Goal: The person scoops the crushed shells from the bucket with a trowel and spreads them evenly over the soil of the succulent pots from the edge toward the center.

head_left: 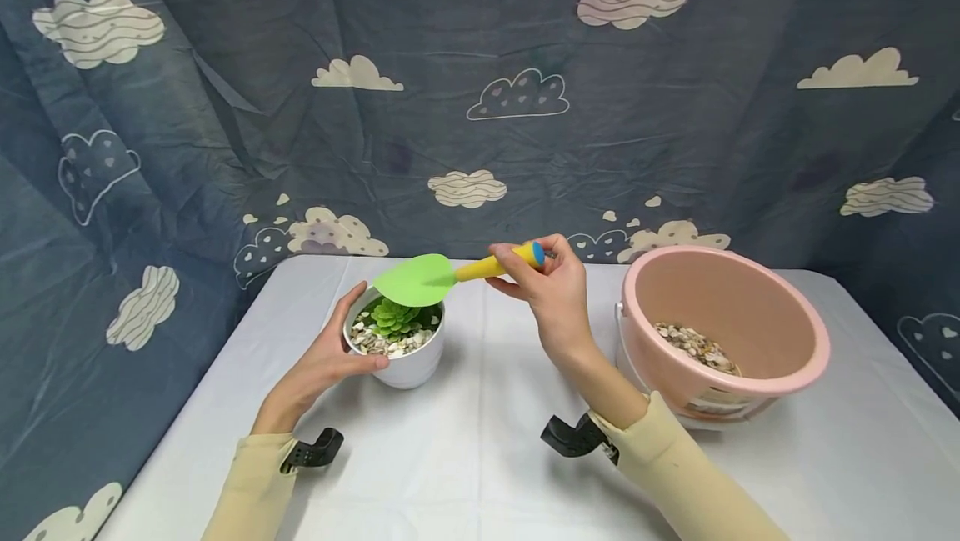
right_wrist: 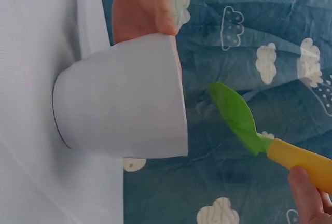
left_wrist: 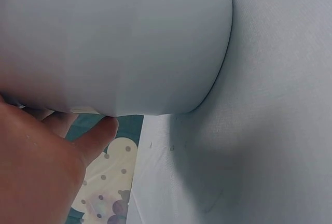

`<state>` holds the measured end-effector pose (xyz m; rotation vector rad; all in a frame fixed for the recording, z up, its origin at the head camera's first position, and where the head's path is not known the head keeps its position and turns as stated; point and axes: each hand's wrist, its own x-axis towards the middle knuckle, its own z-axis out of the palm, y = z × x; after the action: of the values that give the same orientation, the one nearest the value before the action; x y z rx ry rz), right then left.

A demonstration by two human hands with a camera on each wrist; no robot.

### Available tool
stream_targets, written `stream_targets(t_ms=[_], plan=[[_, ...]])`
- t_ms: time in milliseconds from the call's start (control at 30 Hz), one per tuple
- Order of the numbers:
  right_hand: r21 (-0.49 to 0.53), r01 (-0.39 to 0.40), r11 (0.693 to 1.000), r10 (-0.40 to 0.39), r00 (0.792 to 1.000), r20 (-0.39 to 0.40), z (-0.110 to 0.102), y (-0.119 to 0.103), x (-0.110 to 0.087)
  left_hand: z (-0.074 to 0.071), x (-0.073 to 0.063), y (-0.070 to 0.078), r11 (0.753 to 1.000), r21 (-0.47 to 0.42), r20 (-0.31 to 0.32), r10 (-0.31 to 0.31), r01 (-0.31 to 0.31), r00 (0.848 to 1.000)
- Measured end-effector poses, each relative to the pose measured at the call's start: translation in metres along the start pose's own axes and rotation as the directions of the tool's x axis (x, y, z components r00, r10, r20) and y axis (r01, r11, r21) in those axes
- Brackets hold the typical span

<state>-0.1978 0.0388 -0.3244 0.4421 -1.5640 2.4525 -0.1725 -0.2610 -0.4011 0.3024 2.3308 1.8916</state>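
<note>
A white flower pot (head_left: 408, 366) stands on the table, with a green succulent (head_left: 395, 318) and pale pebbles (head_left: 375, 341) inside. My left hand (head_left: 330, 358) holds the pot at its left side, thumb along the near rim and fingers round the far side. In the left wrist view the pot wall (left_wrist: 119, 42) fills much of the frame. Between thumb and fingers my right hand (head_left: 551, 291) grips a small trowel by its yellow handle (head_left: 480, 268). Its green blade (head_left: 416, 280) is over the pot's far rim, and the right wrist view shows that blade (right_wrist: 236, 112) apart from the pot.
To the right stands a pink bucket (head_left: 780, 333) with pebbles (head_left: 697, 348) at its bottom. A white cloth covers the table (head_left: 465, 474). Behind and to the left hangs a dark blue curtain (head_left: 435, 132) with cloud prints.
</note>
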Motion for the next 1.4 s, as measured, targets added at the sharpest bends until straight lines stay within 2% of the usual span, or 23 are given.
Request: stream_targets(t_ms=[233, 467, 700, 800, 1000, 1200, 1400], plan=[[-0.007, 0.013, 1.000, -0.014, 0.999, -0.036, -0.005, -0.017, -0.010, 0.001, 0.000, 0.002, 1.000, 0.026, -0.009, -0.014, 0.014, 1.000], [0.014, -0.035, 0.999, 0.036, 0.998, -0.058, -0.013, -0.033, -0.019, 0.002, 0.001, 0.000, 0.999, 0.039, -0.005, -0.010, 0.010, 1.000], [0.015, -0.074, 0.997, 0.075, 0.996, -0.045, -0.031, -0.053, -0.027, -0.005, -0.003, -0.004, 0.997, 0.004, 0.037, 0.075, -0.075, 0.997], [0.007, -0.068, 0.998, 0.069, 0.996, -0.061, -0.040, -0.062, -0.029, -0.009, -0.006, 0.000, 0.993, 0.029, 0.035, 0.109, -0.111, 0.993], [-0.009, -0.023, 1.000, 0.022, 0.997, -0.072, -0.057, -0.079, -0.034, -0.015, -0.010, 0.009, 0.988, 0.054, 0.029, 0.143, -0.144, 0.989], [0.008, 0.021, 1.000, -0.021, 0.998, -0.052, -0.076, -0.094, -0.034, -0.014, -0.014, 0.021, 0.975, 0.146, 0.020, 0.165, -0.166, 0.986], [0.072, 0.052, 0.996, -0.048, 0.997, -0.057, -0.098, -0.107, -0.033, -0.007, -0.022, 0.041, 0.944, 0.293, 0.011, 0.157, -0.153, 0.988]])
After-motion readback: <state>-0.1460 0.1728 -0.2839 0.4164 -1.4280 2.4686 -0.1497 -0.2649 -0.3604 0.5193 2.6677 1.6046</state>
